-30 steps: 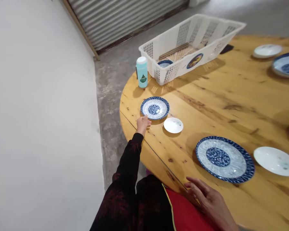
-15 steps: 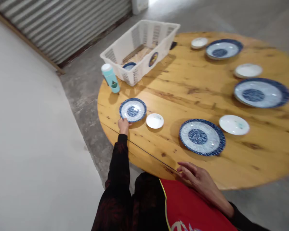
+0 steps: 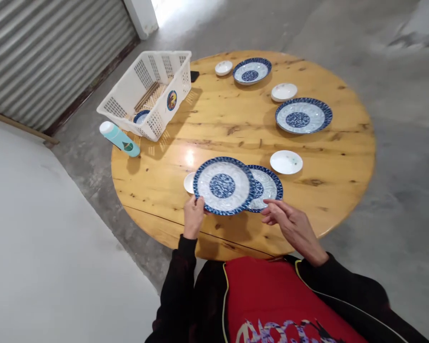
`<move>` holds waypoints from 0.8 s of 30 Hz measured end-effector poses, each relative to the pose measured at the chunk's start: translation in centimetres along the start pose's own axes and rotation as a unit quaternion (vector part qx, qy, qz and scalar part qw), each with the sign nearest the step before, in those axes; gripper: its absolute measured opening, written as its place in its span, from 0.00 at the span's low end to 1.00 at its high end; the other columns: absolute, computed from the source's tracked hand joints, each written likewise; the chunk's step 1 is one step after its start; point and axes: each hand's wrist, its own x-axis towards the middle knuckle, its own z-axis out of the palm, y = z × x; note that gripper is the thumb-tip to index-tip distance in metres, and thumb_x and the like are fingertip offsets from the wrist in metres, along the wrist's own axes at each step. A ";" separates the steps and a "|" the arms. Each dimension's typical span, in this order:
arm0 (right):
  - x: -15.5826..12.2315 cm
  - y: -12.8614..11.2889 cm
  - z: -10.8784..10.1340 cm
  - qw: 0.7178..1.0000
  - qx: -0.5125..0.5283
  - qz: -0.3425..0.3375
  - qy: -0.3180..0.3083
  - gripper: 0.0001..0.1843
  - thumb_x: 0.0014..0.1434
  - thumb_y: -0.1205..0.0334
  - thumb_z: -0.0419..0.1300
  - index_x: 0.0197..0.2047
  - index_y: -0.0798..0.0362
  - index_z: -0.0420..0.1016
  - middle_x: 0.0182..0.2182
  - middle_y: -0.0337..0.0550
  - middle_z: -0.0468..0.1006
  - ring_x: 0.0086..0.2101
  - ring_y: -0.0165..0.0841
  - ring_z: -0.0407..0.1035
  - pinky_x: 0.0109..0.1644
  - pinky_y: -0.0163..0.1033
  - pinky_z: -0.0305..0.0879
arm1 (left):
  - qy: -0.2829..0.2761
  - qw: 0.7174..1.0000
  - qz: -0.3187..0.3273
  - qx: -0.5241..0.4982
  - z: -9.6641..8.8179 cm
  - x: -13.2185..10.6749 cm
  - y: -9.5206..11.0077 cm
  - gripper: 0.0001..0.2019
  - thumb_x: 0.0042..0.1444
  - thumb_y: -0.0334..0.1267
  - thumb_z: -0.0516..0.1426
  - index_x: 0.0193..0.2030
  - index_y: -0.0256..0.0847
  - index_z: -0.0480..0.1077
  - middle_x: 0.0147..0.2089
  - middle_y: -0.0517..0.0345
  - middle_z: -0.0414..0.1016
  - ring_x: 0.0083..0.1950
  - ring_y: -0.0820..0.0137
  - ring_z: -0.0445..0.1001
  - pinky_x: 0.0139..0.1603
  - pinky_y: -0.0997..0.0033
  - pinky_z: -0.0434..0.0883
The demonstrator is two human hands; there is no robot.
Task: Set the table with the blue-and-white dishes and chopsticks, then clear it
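My left hand (image 3: 194, 216) grips the near left rim of a blue-rimmed plate (image 3: 222, 186), holding it raised above the table. That plate covers part of a second blue-rimmed plate (image 3: 268, 188) on the table. Over the near edge of the second plate is my right hand (image 3: 292, 227), its fingers apart and loosely bent. Whether its fingertips touch the rim I cannot tell. A small white dish (image 3: 189, 183) is half hidden behind the raised plate. Another white dish (image 3: 286, 162) lies just beyond the second plate.
On the round wooden table (image 3: 229, 133) stand a white plastic basket (image 3: 153, 128) with a plate and sticks inside, and a light blue bottle (image 3: 123, 140). Farther off are two blue-rimmed plates (image 3: 303, 116) (image 3: 252, 71), two white dishes (image 3: 283, 92) (image 3: 223, 68) and a black object (image 3: 194, 76).
My left hand has lifted the left plate and carried it right, over the white dish to the second plate. My right hand has moved forward to that plate's edge. The view has shifted.
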 end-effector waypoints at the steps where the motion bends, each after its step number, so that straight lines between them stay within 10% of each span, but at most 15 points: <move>1: 0.3 -0.1 -0.7 1.000 -0.006 0.001 0.009 0.27 0.63 0.38 0.53 0.48 0.53 0.74 0.31 0.44 0.80 0.29 0.36 0.76 0.36 0.40 0.73 | -0.029 1.000 -0.009 0.004 1.5 -0.5 -0.1 0.12 0.60 0.46 0.55 0.33 0.40 0.67 0.27 0.63 0.66 0.24 0.74 0.68 0.24 0.74 0.72; 10: 1.4 3.2 -5.6 0.968 -0.231 -0.009 0.096 0.16 0.59 0.45 0.51 0.27 0.45 0.58 0.19 0.39 0.68 0.24 0.38 0.67 0.32 0.41 0.59 | -0.120 0.980 0.006 0.161 8.8 -2.8 -1.2 0.13 0.64 0.39 0.51 0.27 0.43 0.61 0.23 0.62 0.67 0.26 0.70 0.70 0.30 0.73 0.69; 24: 7.1 6.0 -5.7 0.952 -0.305 0.013 0.007 0.13 0.60 0.51 0.53 0.42 0.51 0.68 0.17 0.41 0.74 0.28 0.46 0.76 0.36 0.43 0.64 | -0.076 0.944 0.019 0.321 9.5 1.3 -0.3 0.17 0.60 0.39 0.57 0.20 0.45 0.62 0.20 0.56 0.71 0.35 0.60 0.76 0.42 0.68 0.68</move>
